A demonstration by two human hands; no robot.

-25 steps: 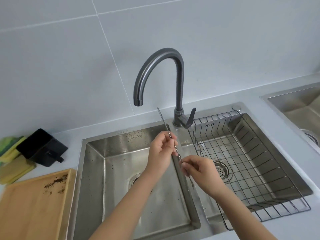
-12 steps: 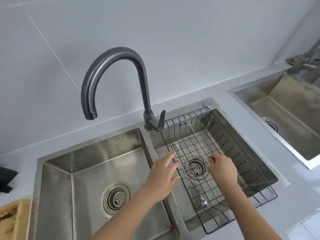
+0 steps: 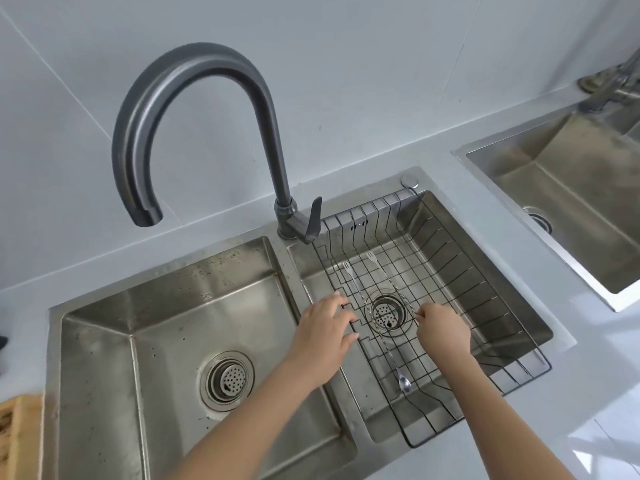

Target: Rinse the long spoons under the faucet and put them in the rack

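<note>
Nearest the viewer, two bare forearms reach in over the double sink (image 3: 173, 299). The left hand (image 3: 323, 336) hovers above the divider between the basins, fingers straight and spread, holding nothing; its fingertips reach the left edge of the wire rack (image 3: 485, 306). The right hand (image 3: 443, 332) hangs over the rack just right of the drain strainer (image 3: 386, 311), fingers curled under; whether its grip is on a spoon cannot be told. Two long spoons lie in the rack: one long spoon (image 3: 403, 382) with its bowl toward the viewer and forked end beyond the strainer, a second long spoon (image 3: 379, 265) beside it. Behind the rack stands the dark faucet (image 3: 194, 74), spout arched left, no water running. A second sink (image 3: 554, 188) sits right of the rack on the counter (image 3: 433, 150).
</note>
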